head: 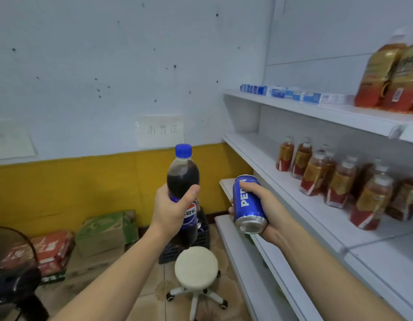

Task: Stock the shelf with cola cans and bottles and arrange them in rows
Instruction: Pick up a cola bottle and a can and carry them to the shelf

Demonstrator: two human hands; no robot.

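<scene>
My left hand (172, 208) grips a cola bottle (182, 176) with a blue cap and dark drink, held upright in front of the yellow wall band. My right hand (265, 209) holds a blue cola can (247, 202), tilted with its bottom end toward me, just left of the white shelf unit (293, 195). Both drinks are in the air, apart from each other and from the shelves. The left end of the middle shelf board, beside the can, is bare.
Several amber tea bottles (335, 181) stand on the middle shelf. The upper shelf holds large tea bottles (391, 77) and blue-white boxes (291, 93). Below are a dark crate (201, 239), a white stool (196, 267), cartons (106, 230) and a fan (13, 269).
</scene>
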